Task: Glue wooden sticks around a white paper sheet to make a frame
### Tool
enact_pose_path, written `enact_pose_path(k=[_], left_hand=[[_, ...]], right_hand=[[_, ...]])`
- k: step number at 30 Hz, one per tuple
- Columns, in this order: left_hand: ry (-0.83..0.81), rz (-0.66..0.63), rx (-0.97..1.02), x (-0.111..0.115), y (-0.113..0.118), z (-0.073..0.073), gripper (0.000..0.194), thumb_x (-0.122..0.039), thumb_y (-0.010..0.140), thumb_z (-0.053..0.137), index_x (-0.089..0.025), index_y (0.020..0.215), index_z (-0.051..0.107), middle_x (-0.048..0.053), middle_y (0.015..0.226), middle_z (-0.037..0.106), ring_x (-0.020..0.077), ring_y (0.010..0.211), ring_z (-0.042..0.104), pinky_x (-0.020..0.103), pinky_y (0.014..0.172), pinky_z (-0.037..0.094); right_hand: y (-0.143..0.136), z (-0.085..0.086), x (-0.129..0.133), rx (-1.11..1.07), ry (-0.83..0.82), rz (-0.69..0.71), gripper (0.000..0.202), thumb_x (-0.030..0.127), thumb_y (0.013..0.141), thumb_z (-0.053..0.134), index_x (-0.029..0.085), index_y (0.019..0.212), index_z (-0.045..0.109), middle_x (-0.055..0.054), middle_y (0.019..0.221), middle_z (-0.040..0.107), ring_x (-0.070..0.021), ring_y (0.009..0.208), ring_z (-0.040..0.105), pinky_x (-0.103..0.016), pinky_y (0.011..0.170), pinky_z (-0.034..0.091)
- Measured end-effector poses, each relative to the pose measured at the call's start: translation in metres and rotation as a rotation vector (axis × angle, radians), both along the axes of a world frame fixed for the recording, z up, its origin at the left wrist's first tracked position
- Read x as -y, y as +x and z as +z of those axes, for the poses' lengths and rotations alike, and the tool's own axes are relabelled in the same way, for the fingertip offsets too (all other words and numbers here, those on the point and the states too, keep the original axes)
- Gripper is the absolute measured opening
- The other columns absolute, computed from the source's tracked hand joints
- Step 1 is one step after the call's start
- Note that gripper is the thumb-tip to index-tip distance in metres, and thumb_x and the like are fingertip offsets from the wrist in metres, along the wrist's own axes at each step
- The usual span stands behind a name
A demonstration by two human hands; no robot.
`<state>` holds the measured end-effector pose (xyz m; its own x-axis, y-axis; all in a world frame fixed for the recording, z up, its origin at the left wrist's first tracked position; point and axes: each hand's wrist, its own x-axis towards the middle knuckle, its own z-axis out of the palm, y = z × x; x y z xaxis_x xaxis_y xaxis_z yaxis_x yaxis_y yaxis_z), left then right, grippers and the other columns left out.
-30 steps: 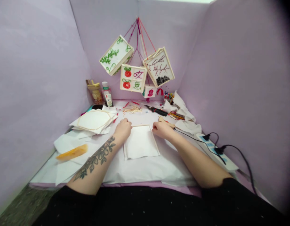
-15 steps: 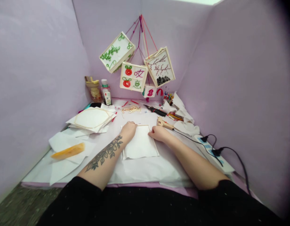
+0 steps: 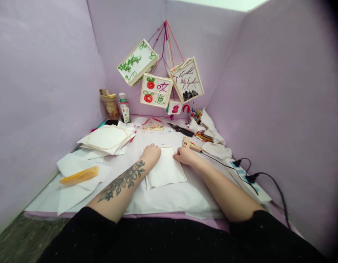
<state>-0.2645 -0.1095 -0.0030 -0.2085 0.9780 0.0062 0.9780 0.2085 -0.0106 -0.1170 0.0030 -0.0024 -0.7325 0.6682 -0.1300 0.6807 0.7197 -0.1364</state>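
Observation:
A white paper sheet edged with thin wooden strips [image 3: 166, 171] lies on the white-covered table in front of me, its near edge slightly wavy. Curled over its far left corner, my left hand [image 3: 153, 155] is closed on that side. At the far right edge, my right hand [image 3: 184, 156] pinches the strip and paper with bent fingers. The fingertips of both hands are partly hidden. Just beyond my right hand lies a beige glue gun [image 3: 192, 145] with a black cord.
At the left are stacked paper panels [image 3: 108, 137] and a yellow wedge-shaped piece [image 3: 79, 175]. Toward the back lie small wooden sticks [image 3: 154, 128] and black-handled pliers [image 3: 184, 130]. A power strip [image 3: 247, 177] is at the right. Decorated framed boxes [image 3: 156, 90] hang at the back wall.
The framed sheet has turned slightly, its near edge shifting a little to the right. My left hand has moved slightly right along with it; the right hand stays nearly in place.

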Motion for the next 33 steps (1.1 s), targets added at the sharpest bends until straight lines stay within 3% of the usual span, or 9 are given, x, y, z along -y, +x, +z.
enact_pose_path(k=[3, 9, 15, 18, 23, 33], left_hand=[[-0.022, -0.011, -0.007, 0.003, 0.001, -0.001, 0.030, -0.004, 0.084, 0.040, -0.005, 0.100, 0.066, 0.020, 0.095, 0.066, 0.0272, 0.096, 0.060, 0.036, 0.080, 0.048], [-0.021, -0.067, -0.005, 0.008, -0.003, -0.005, 0.029, -0.020, 0.089, 0.044, -0.008, 0.109, 0.061, 0.018, 0.120, 0.060, 0.0264, 0.109, 0.055, 0.035, 0.089, 0.046], [0.034, -0.044, -0.034, 0.023, 0.004, 0.007, 0.036, -0.019, 0.091, 0.041, -0.010, 0.123, 0.052, 0.017, 0.140, 0.045, 0.0276, 0.127, 0.042, 0.039, 0.098, 0.042], [0.011, 0.048, -0.068, 0.049, 0.012, 0.013, 0.038, -0.014, 0.089, 0.039, -0.008, 0.124, 0.051, 0.020, 0.134, 0.050, 0.0303, 0.122, 0.048, 0.041, 0.093, 0.044], [-0.082, 0.200, -0.045, 0.086, 0.019, 0.010, 0.037, -0.014, 0.088, 0.039, -0.005, 0.121, 0.053, 0.021, 0.120, 0.060, 0.0291, 0.112, 0.056, 0.037, 0.085, 0.048], [-0.071, 0.222, -0.035, 0.084, 0.001, 0.006, 0.034, -0.016, 0.089, 0.036, -0.014, 0.117, 0.056, 0.016, 0.125, 0.059, 0.0297, 0.118, 0.052, 0.043, 0.084, 0.048]], right_hand=[[0.001, 0.000, 0.000, -0.003, -0.008, -0.002, 0.030, 0.037, 0.081, 0.053, 0.014, 0.086, 0.070, -0.012, 0.087, 0.072, -0.0225, 0.081, 0.065, -0.026, 0.065, 0.043], [0.000, 0.001, 0.005, -0.077, 0.040, -0.034, 0.029, 0.038, 0.085, 0.051, 0.015, 0.095, 0.067, -0.012, 0.089, 0.070, -0.0231, 0.083, 0.064, -0.027, 0.066, 0.042], [-0.003, -0.002, 0.007, -0.223, 0.086, 0.139, 0.027, 0.014, 0.086, 0.044, 0.016, 0.101, 0.065, -0.010, 0.108, 0.065, -0.0202, 0.100, 0.059, -0.026, 0.084, 0.039], [-0.001, -0.001, 0.009, -0.224, 0.055, 0.143, 0.032, 0.009, 0.085, 0.042, 0.014, 0.110, 0.062, -0.012, 0.113, 0.062, -0.0211, 0.103, 0.058, -0.027, 0.087, 0.039], [0.002, 0.002, 0.018, -0.079, -0.013, 0.071, 0.034, 0.012, 0.085, 0.043, 0.012, 0.118, 0.051, -0.017, 0.108, 0.063, -0.0256, 0.093, 0.062, -0.030, 0.073, 0.043], [0.000, -0.005, 0.015, -0.002, -0.004, 0.014, 0.034, 0.014, 0.084, 0.044, 0.015, 0.118, 0.046, -0.016, 0.107, 0.064, -0.0286, 0.092, 0.063, -0.032, 0.064, 0.044]])
